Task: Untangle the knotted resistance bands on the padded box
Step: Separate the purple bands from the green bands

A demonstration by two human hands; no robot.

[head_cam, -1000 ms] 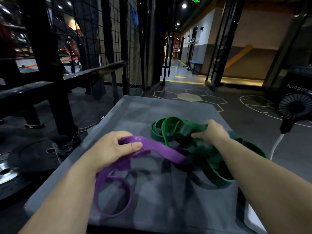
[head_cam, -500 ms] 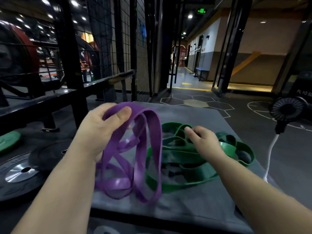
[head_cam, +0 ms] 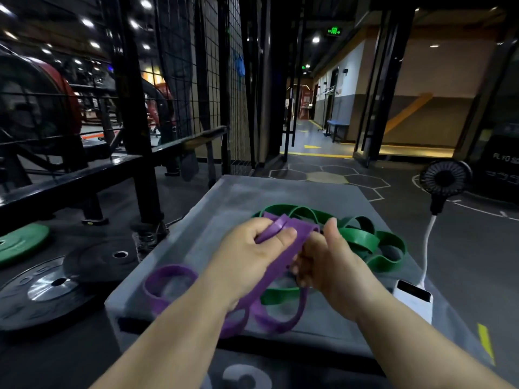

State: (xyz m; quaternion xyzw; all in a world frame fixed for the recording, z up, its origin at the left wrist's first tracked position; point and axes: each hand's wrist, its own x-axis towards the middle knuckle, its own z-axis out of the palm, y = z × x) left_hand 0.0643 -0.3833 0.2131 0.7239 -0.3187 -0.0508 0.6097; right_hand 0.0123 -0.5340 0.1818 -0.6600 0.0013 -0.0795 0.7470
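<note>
Both left hand (head_cam: 247,252) and right hand (head_cam: 332,266) grip the purple band (head_cam: 298,229) over a padded box (head_cam: 252,196) on dark floor (head_cam: 466,265).

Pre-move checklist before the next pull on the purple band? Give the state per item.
1. Left hand grips the purple band: ok.
2. Right hand holds it too: ok, fingers curled round a strand.
3. Purple band free of the green band: cannot tell. Strands cross under the hands.
4. Green band lying on the padded box: ok.
5. Purple loops on the box top: ok, though close to the front edge.
6. White power bank apart from both bands: ok, but near the right forearm, so a wide pull might knock it.
</note>
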